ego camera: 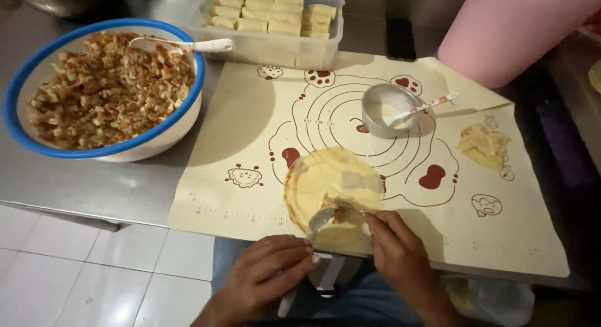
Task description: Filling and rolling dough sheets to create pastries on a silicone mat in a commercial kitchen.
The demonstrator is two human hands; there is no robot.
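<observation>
A thin round yellow wrapper (332,183) lies flat on the cream baking mat (250,133) near its front edge. My left hand (266,270) grips a white spoon (320,219) whose bowl rests on a small heap of filling (341,211) at the wrapper's near edge. My right hand (397,249) touches the wrapper's near edge with its fingertips, just right of the filling.
A blue-rimmed bowl (19,89) of chopped filling with a white spoon stands at the left. A clear tub (275,48) of stacked pale pieces sits at the back. A small metal cup (388,108) with a spoon and a crumpled wrapper (483,145) are on the mat. A pink container (513,29) stands at the back right.
</observation>
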